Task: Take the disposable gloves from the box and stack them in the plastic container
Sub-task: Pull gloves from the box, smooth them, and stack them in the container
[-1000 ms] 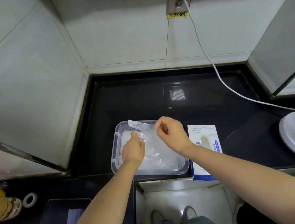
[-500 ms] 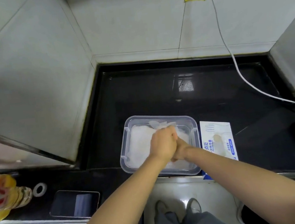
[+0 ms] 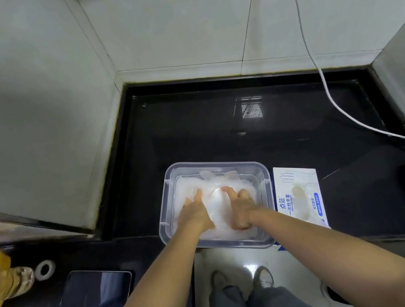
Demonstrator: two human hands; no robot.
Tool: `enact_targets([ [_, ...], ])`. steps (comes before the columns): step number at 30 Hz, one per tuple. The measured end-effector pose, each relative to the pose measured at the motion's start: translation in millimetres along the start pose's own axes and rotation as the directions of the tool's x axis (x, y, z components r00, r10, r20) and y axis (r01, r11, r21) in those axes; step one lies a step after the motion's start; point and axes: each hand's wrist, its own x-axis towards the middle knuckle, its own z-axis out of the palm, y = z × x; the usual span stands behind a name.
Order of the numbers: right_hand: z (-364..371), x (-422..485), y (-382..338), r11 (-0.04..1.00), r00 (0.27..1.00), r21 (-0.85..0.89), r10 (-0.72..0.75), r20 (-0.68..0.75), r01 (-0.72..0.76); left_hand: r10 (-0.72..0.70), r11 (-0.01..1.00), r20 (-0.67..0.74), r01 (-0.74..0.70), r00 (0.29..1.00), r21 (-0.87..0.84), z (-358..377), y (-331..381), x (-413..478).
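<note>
Left hand (image 3: pixel 195 216) and right hand (image 3: pixel 241 208) flat, side by side, pressing glove pile (image 3: pixel 217 203) inside clear plastic container (image 3: pixel 164 208). Glove box (image 3: pixel 298 195) just beside it. Container sits at front edge of counter (image 3: pixel 194 134): hard push could tip it off. Thin gloves may puff up, slide out.

Black counter (image 3: pixel 194 134) in a tiled corner. A white cable (image 3: pixel 318 74) hangs down the wall (image 3: pixel 169 25) onto it. At lower left, a dark phone (image 3: pixel 95 289), a tape roll (image 3: pixel 45 269) and a bottle (image 3: pixel 4 282).
</note>
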Motion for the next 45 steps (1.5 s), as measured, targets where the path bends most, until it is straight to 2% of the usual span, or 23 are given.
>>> enact_targets([
  [2, -0.5, 0.9, 0.2, 1.0, 1.0, -0.014, -0.006, 0.011, 0.006, -0.007, 1.0, -0.017, 0.006, 1.0, -0.009, -0.5, 0.9, 2.9],
  [6, -8.1, -2.6, 1.3, 0.999, 0.995, -0.015, -0.037, 0.091, 0.039, -0.012, 0.998, 0.088, 0.007, 0.996, 0.059, -3.4, 3.4, -3.3],
  [9, -16.5, -11.4, -3.9, 0.994, 0.993, 0.096, -0.057, 0.107, 0.047, 0.043, 0.993, -0.019, -0.04, 0.999, 0.109, -9.5, 6.0, -17.2],
  [11, -22.9, -16.8, -7.7, 0.978, 0.996, 0.194, -0.088, 0.02, 0.082, 0.076, 0.992, -0.171, -0.057, 0.982, 0.115, -15.1, 12.1, -27.9],
  [13, -32.5, -22.6, -10.6, 0.907, 0.981, 0.376, -0.155, -0.118, 0.189, 0.105, 0.991, -0.332, -0.069, 0.938, 0.119, -19.5, 21.5, -36.9],
  [15, -48.4, -38.0, -8.4, 0.781, 0.919, 0.5, -0.237, -0.316, 0.373, 0.131, 0.99, -0.467, -0.092, 0.875, 0.107, -20.9, 35.6, -46.7],
  [17, -67.0, -53.4, 1.6, 0.714, 0.821, 0.483, -0.23, -0.523, 0.508, 0.165, 0.986, -0.542, -0.138, 0.824, 0.089, -20.3, 51.2, -55.5],
  [18, -74.3, -58.6, 11.4, 0.714, 0.776, 0.453, -0.2, -0.598, 0.533, 0.187, 0.982, -0.56, -0.167, 0.807, 0.087, -18.9, 60.4, -60.5],
  [20, -81.0, -59.9, 36.7, 0.773, 0.739, 0.417, -0.097, -0.666, 0.478, 0.225, 0.972, -0.569, -0.225, 0.791, 0.071, -15.0, 78.6, -69.0],
  [22, -81.0, -59.2, 67.0, 0.862, 0.752, 0.398, 0.029, -0.658, 0.315, 0.265, 0.957, -0.556, -0.284, 0.788, 0.054, -9.2, 97.4, -75.3],
  [25, -69.9, -59.4, 107.0, 0.945, 0.868, 0.327, 0.156, -0.472, 0.008, 0.326, 0.933, -0.537, -0.355, 0.778, 0.052, 1.7, 119.9, -79.0],
  [27, -58.1, -58.3, 125.6, 0.967, 0.919, 0.218, 0.199, -0.339, -0.129, 0.369, 0.914, -0.513, -0.403, 0.775, 0.049, 10.1, 132.6, -80.1],
  [29, -47.9, -54.4, 137.0, 0.977, 0.917, 0.169, 0.182, -0.354, -0.128, 0.424, 0.886, -0.465, -0.463, 0.777, 0.034, 18.7, 144.1, -80.7],
  [32, -42.5, -54.9, 145.6, 0.976, 0.888, 0.199, 0.163, -0.43, -0.083, 0.495, 0.847, -0.345, -0.531, 0.798, -0.012, 29.6, 160.6, -81.3],
  [35, -47.9, -59.7, 149.5, 0.96, 0.883, 0.279, 0.141, -0.448, -0.012, 0.484, 0.87, -0.223, -0.492, 0.846, 0.023, 41.5, 175.2, -77.3],
  [38, -55.2, -66.1, 154.9, 0.864, 0.884, 0.488, 0.129, -0.45, 0.122, 0.394, 0.916, -0.069, -0.385, 0.916, 0.114, 54.7, 183.0, -69.7],
  [40, -57.6, -67.8, 160.5, 0.749, 0.877, 0.635, 0.164, -0.451, 0.187, 0.356, 0.924, 0.001, -0.352, 0.935, 0.149, 59.9, 185.3, -65.3],
  [43, -64.6, -70.8, 166.1, 0.492, 0.888, 0.831, 0.216, -0.406, 0.26, 0.317, 0.947, -0.026, -0.315, 0.948, 0.07, 61.0, 188.0, -62.1],
  [45, -71.5, -74.2, 167.6, 0.391, 0.899, 0.872, 0.196, -0.392, 0.295, 0.292, 0.956, -0.064, -0.294, 0.954, -0.023, 58.8, 189.2, -59.7],
])
